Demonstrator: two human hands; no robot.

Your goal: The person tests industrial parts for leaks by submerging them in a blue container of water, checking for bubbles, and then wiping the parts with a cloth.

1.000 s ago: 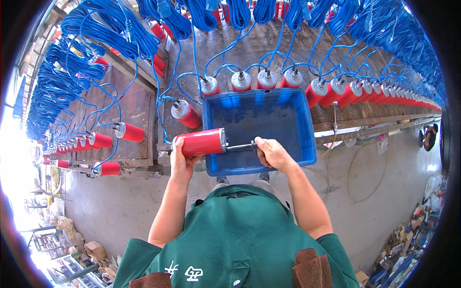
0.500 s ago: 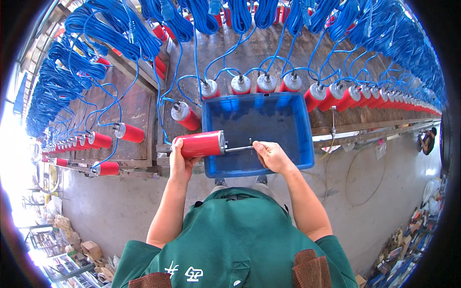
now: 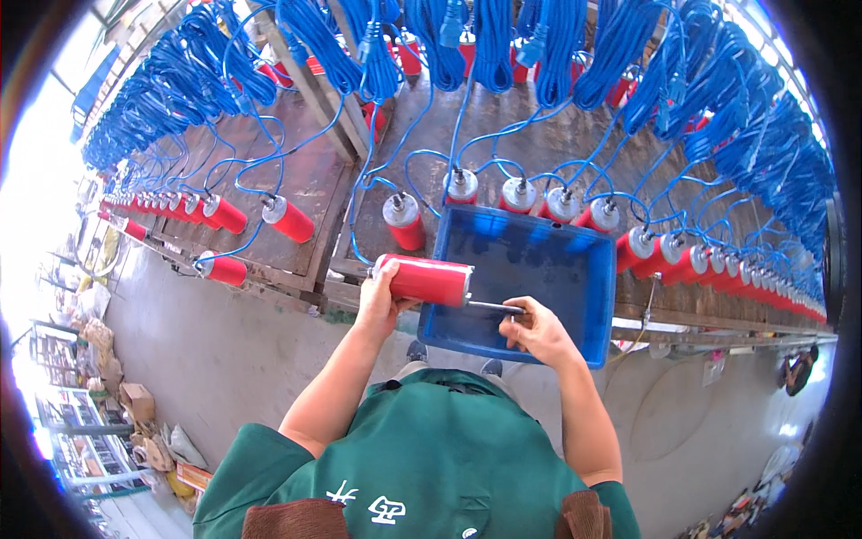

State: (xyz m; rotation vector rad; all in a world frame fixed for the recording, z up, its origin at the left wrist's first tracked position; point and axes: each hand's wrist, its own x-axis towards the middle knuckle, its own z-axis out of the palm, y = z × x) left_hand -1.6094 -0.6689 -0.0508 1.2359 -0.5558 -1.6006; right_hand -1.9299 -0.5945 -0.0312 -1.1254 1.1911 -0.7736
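Observation:
My left hand (image 3: 378,310) is closed around the near-left end of a red cylinder (image 3: 426,279), which lies sideways above the left edge of a blue plastic tub (image 3: 607,305). From the cylinder's metal-capped right end sticks out a thin metal rod-shaped tool (image 3: 489,307); its exact kind I cannot make out. My right hand (image 3: 540,334) grips the outer end of this rod over the tub, fingers curled. Where the rod meets the cylinder is too small to tell. A blue cable (image 3: 356,235) runs down toward the cylinder's left end.
Red cylinders with silver caps stand in a row along the brown table (image 3: 359,260), one (image 3: 404,223) just behind the held one. Coiled blue cables (image 3: 492,45) hang above. Shelving with boxes (image 3: 99,422) stands at left; a person (image 3: 797,370) crouches at far right.
The whole view has shifted, so the table and tub appear farther right and lower. My right hand has turned, its fingers curled differently on the rod. The left hand keeps its hold.

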